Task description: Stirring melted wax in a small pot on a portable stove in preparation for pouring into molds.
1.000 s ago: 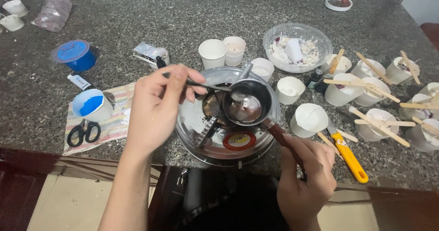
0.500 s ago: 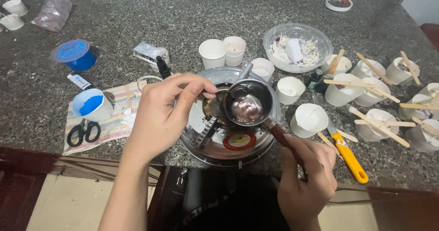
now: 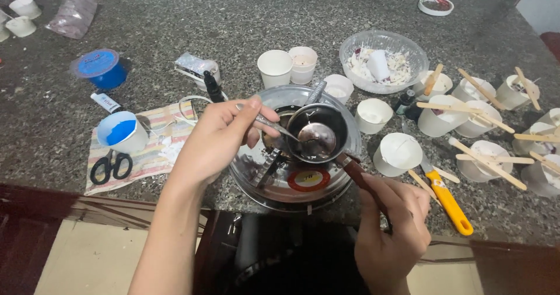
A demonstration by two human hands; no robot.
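Stirring step, by the look: left hand [image 3: 213,140] pinches a thin metal spoon [image 3: 274,127], bowl dipped in the small dark metal melting pot [image 3: 318,133] atop a round steel burner [image 3: 291,175]. Right hand [image 3: 391,222] closed on the pot's brown handle [image 3: 364,181].

Next likely needs a level lift. Paper cups [image 3: 396,154] crowd the right w/ an orange-handled knife [image 3: 446,199]; more room left, surface [image 3: 175,21] edge near.

A metal spoon [image 3: 274,126] is held by the left hand [image 3: 219,137] inside a small dark pot [image 3: 318,134], whose reddish-brown handle [image 3: 359,175] is gripped by the right hand [image 3: 391,225].
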